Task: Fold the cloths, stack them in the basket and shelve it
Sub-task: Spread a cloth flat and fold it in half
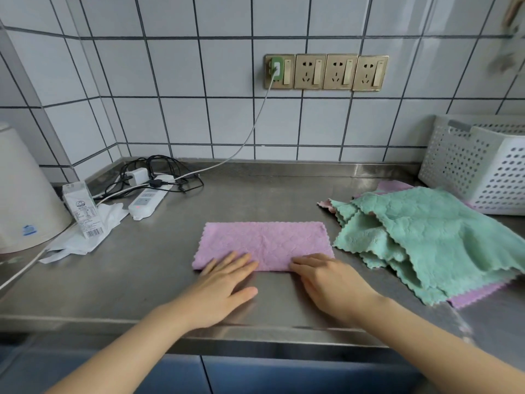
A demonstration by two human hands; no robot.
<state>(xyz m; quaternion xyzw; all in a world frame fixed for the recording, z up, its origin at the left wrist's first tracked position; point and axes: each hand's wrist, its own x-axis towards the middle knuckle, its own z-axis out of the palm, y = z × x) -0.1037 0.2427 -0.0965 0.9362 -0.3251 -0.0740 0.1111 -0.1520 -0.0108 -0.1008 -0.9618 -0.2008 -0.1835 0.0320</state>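
I'm working on the steel bench (pixel 159 268), tiled wall behind. At 2 o'clock from my hands the white perforated basket (pixel 480 169) is sitting against the wall, looking empty from here, though I can't see its floor. Just in front of it, at 3 o'clock, the pile of unfolded cloths (pixel 426 240) is lying loose, green ones on top, pink edges showing underneath, touching the basket's near corner.

The pink cloth (pixel 264 243) is lying flat at 12 o'clock from both hands, already a long strip, so I judge it is folded once and needs a second fold, end to end.

Left hand (pixel 224 285) grip: fingers spread straight, tips pressing the cloth's near-left edge. Right hand (pixel 332 282) grip: fingers flat and close together, tips pressing on the near edge right of middle. Neither is pinching anything.

To do it well: I'm flattening the crease first, then I should pinch one short end, carry it over to the other, match the scalloped corners, press flat.
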